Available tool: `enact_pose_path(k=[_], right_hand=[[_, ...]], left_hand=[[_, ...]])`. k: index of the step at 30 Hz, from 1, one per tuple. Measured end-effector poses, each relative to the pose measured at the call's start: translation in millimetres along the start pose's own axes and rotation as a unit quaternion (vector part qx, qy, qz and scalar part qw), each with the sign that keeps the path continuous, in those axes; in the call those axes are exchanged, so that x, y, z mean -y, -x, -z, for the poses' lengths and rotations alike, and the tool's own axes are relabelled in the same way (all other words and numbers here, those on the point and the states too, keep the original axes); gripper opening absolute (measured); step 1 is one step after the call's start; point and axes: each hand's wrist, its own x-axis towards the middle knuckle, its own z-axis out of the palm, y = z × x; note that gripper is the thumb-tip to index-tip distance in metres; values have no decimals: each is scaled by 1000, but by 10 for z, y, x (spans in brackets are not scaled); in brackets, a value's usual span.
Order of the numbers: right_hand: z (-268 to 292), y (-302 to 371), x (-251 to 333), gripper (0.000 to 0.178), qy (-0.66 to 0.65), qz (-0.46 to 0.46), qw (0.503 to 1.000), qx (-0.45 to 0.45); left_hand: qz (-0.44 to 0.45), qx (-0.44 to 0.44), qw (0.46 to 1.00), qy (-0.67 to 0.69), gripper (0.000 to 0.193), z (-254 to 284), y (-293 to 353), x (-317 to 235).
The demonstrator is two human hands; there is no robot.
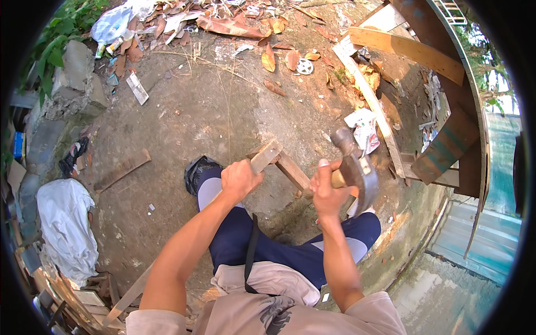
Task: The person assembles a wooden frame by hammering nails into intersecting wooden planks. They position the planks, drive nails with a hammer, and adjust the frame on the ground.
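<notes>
Left hand (241, 181): clasped round a pale wooden strip (267, 156), just short of its end | Strip: before the navy trousers (237, 230), end meeting a browner wooden piece (293, 172) (touching or merely overlapping, cannot tell) | Right hand (328, 192): wrapped on a claw hammer (362, 174), right of both pieces | Ground (184, 123): dry leaves (268, 60) ahead

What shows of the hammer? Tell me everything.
The hammer has a dark, worn-looking metal head: rounded striking end toward the picture's top, curved claw toward its bottom. The little visible handle looks like pale wood. The right hand grips it, with the head apart from the wooden pieces to its left.
</notes>
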Motion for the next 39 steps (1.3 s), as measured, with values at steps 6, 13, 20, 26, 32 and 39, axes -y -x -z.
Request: enact_pose_path(k=[6, 13, 20, 26, 32, 39], right_hand=[[-204, -204, -127, 29, 199, -131, 949, 208], [-19, 1, 191, 15, -224, -26, 974, -7], [-37, -148, -303, 40, 171, -139, 967, 129], [64, -79, -9, 31, -35, -10, 999, 10], [-308, -271, -426, 36, 216, -111, 942, 231], [-180, -177, -420, 42, 35, -116, 983, 140]], left_hand=[[-27, -25, 999, -3, 43, -51, -12, -17], [-15, -4, 1000, 3, 42, -31, 8, -5], [-5, -2, 1000, -15, 44, -26, 11, 25], [6, 7, 1000, -6, 46, -6, 13, -45], [-9, -6, 1000, -6, 45, -27, -41, -54], [1, 4, 1000, 4, 41, 21, 11, -86]])
